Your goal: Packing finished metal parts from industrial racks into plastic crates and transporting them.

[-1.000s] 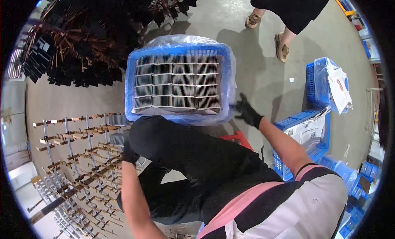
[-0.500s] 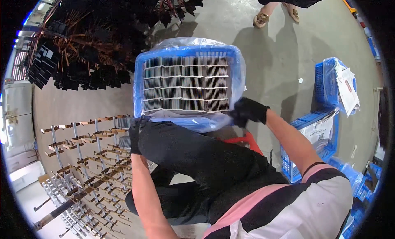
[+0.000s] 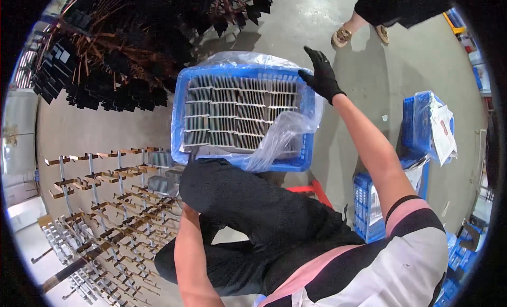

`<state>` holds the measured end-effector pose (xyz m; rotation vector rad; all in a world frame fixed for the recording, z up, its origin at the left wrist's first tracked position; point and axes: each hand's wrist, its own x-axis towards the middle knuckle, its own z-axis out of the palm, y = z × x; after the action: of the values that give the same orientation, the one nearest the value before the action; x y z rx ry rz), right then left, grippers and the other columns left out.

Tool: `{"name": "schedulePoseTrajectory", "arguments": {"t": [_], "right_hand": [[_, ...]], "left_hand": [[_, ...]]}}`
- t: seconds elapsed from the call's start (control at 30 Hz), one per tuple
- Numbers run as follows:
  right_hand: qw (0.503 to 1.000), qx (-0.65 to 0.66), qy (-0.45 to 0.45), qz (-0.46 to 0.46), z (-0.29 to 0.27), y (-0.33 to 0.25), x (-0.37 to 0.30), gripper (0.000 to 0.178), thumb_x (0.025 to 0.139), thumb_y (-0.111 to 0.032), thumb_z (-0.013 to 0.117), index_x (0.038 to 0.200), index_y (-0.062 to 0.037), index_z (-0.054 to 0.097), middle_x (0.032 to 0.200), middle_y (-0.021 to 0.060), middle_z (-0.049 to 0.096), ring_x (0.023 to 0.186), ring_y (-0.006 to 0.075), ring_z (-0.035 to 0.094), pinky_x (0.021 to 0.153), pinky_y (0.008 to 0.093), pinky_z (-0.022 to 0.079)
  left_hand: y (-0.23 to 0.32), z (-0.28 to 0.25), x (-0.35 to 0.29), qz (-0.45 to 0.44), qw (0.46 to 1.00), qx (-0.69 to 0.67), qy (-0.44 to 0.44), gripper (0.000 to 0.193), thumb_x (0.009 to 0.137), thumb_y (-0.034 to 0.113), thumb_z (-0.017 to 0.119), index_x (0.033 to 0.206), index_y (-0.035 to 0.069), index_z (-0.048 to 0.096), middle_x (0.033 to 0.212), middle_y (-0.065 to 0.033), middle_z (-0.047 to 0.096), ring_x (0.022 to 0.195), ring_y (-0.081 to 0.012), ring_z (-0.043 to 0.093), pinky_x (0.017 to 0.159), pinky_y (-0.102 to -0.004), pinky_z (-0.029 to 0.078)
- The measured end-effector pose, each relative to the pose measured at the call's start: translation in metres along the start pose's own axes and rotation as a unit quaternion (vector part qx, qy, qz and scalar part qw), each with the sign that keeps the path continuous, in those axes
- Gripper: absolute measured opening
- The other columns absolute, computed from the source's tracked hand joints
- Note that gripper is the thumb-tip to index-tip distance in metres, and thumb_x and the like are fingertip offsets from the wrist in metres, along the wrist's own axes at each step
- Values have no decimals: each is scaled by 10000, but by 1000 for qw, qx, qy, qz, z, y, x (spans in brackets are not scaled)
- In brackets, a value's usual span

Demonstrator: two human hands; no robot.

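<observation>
A blue plastic crate (image 3: 178, 114) lined with clear plastic film (image 3: 280, 135) stands before my knees. Finned metal heat sinks (image 3: 224, 110) fill it in rows. Part of the film lies folded inward over the near right heat sinks. My right hand (image 3: 323, 78), in a black glove, is at the crate's far right corner, beside the film's edge. Its thumb and fingers are apart, and nothing shows in them. My left forearm (image 3: 191, 254) passes behind my bent knee, which hides the left hand.
Metal racks with copper-coloured hooks (image 3: 105, 177) stand at left, with loose heat sinks (image 3: 160, 184) beside my knee. Black plates on a rack (image 3: 121, 80) hang at far left. Blue crates (image 3: 417, 122) with papers stand at right. Another person's shoes (image 3: 342, 37) show at the top.
My right hand has moved from the crate's near right corner to its far right corner. The near right film now lies inward over the heat sinks. My left hand has dropped behind my knee.
</observation>
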<state>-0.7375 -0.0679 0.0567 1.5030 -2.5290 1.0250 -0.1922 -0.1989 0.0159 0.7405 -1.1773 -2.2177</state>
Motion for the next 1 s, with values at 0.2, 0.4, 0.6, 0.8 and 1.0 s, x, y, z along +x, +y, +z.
{"name": "schedulePoseTrajectory", "arguments": {"t": [0.2, 0.4, 0.6, 0.8, 1.0], "right_hand": [[860, 258, -207, 388, 18, 50, 11, 758, 827, -392, 693, 1436, -103, 346, 1413, 177, 431, 1272, 299, 442, 1026, 418, 376], [992, 77, -55, 83, 24, 45, -19, 282, 871, -164, 625, 1141, -93, 661, 1078, 116, 681, 1007, 234, 637, 894, 337, 483], [958, 125, -248, -75, 27, -8, -74, 198, 865, -124, 599, 1034, -75, 688, 1017, 113, 692, 969, 253, 649, 885, 348, 487], [913, 217, -342, -50, 8, -75, -56, 337, 865, -238, 651, 1150, -60, 629, 1119, 137, 650, 1077, 288, 600, 950, 364, 452], [976, -64, -204, 39, 44, -90, 55, 630, 819, -394, 690, 1290, -13, 517, 1289, 230, 530, 1255, 324, 465, 1044, 354, 352]], "left_hand": [[29, 98, 12, 42, 993, -61, -92, 645, 873, 338, 608, 1395, 40, 375, 1289, -115, 533, 1183, -261, 509, 1045, -393, 377], [10, 82, 3, 25, 992, -112, -48, 603, 896, 282, 580, 1405, 43, 363, 1269, -116, 550, 1130, -273, 547, 1025, -417, 393], [7, 37, 69, 18, 939, 342, -18, 388, 882, 186, 601, 1235, 33, 543, 1250, -116, 559, 1118, -287, 557, 957, -454, 447], [-6, 39, 120, -33, 996, 57, 62, 432, 826, 251, 668, 1205, 63, 578, 1319, -154, 482, 1126, -307, 540, 941, -449, 438], [3, 70, 94, 291, 647, 704, 17, 584, 783, 333, 690, 1308, 143, 519, 1361, -217, 409, 1237, -371, 431, 1021, -476, 359]]}}
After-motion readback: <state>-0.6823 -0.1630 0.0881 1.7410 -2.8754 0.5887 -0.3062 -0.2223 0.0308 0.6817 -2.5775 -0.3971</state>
